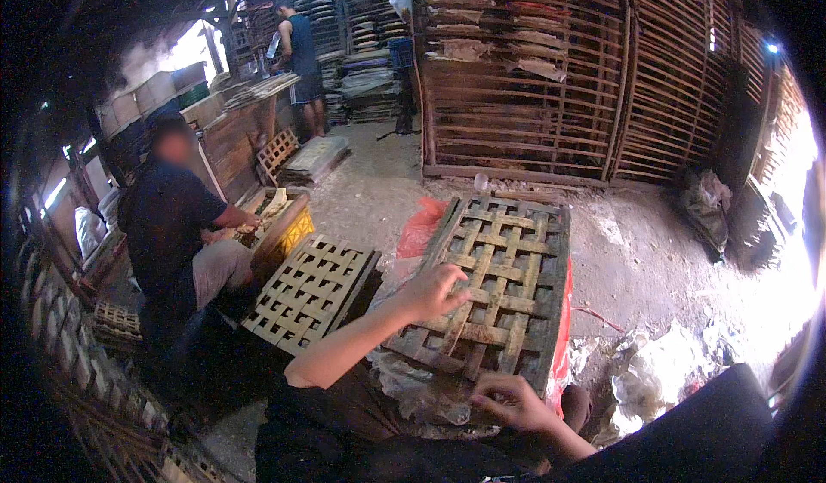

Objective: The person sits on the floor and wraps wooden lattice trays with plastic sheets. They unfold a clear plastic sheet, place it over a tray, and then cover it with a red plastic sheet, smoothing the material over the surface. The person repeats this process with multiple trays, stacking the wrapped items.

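Note:
In front of me lies a woven bamboo lattice tray [493,263] in a wooden frame, on a stack with plastic sheeting beneath it. My left hand [442,296] is over the left side of the lattice, its fingers bent and apart, with nothing seen in it. Whether those fingertips touch the slats is hard to tell. My right hand [510,398] is at the near edge of the frame with curled fingers; their grip there is not plain. Red plastic sheeting [423,225] shows past the frame's far left side. Crumpled clear plastic [419,393] hangs at the near side.
A second lattice tray [310,293] lies to the left. Beyond it a seated person [174,218] reaches into a wooden box [284,222] beside a yellow crate [297,233]. Another person [300,57] stands farther back. Slatted bamboo racks [523,115] rise ahead; crumpled white plastic [664,373] lies right.

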The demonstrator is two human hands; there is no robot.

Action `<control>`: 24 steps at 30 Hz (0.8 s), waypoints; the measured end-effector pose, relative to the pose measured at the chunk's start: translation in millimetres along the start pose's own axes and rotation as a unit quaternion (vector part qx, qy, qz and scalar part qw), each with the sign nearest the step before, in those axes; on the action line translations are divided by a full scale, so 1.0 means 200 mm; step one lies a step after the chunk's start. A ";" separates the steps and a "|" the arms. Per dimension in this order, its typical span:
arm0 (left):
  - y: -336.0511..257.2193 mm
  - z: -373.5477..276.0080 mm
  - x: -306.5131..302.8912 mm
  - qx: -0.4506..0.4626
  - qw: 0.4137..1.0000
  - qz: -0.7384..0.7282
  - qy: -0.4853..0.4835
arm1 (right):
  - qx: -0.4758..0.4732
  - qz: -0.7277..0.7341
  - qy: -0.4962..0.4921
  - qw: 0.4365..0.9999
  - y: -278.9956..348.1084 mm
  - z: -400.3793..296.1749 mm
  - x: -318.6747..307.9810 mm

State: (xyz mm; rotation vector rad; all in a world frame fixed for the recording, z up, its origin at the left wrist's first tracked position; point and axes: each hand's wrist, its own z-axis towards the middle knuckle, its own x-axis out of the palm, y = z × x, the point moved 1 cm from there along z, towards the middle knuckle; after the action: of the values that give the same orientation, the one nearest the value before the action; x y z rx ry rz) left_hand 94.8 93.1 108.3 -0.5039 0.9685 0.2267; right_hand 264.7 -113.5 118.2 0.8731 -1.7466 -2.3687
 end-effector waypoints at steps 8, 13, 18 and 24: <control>-0.01 -0.08 0.46 0.018 0.978 0.121 0.172 | -0.012 -0.355 -0.270 0.895 -0.21 -0.32 -0.15; -0.01 -0.11 0.49 0.001 0.984 0.076 0.160 | 0.069 -0.434 -0.185 0.879 -0.35 -0.36 -0.13; -0.02 -0.08 0.47 -0.011 0.979 0.099 0.177 | 0.044 -0.374 -0.224 0.899 -0.39 -0.37 -0.13; -0.03 -0.07 0.49 -0.025 0.982 0.076 0.170 | 0.021 -0.356 -0.253 0.899 -0.48 -0.39 -0.13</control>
State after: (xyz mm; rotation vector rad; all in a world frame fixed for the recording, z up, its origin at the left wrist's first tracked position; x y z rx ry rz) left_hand 141.3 77.3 22.2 -0.5257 1.3404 0.3089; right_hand 349.3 -135.8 27.3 1.1329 -1.8677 -3.2872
